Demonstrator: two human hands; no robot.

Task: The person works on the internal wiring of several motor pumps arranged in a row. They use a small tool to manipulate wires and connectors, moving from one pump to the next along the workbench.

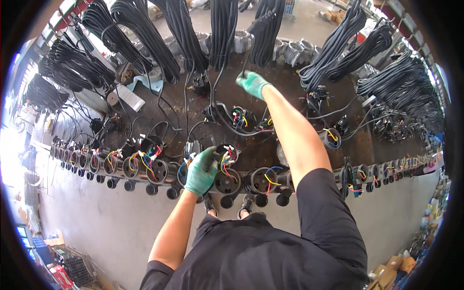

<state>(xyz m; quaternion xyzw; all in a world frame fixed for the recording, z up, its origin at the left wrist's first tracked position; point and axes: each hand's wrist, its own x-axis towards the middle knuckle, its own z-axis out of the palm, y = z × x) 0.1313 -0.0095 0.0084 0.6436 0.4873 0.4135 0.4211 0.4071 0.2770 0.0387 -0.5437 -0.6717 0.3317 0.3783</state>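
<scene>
**Wiring station: cable pick at the far side, housing steadied at the near edge**

- Left hand (201,170), green knit glove: fingers curled over the rim of a round black motor housing (189,170) with red, yellow and blue leads, which sits in the near row along the front edge of the dark worktop (285,82).
- Right hand (252,83), green knit glove: arm stretched across the worktop, fingers pinched on a thin black cable (247,57) that hangs from a coiled black cable bundle (267,29) at the far side.
- Nearby: a long row of like housings (145,166), further cable bundles (145,34) draped along the back, and an open junction box with coloured wires (240,117) mid-worktop.
- Step, as judged: fetching a cable end for the held housing.
- Next move calls for drawing the end clear of neighbouring bundles and toward the left hand without snagging loose leads.
</scene>
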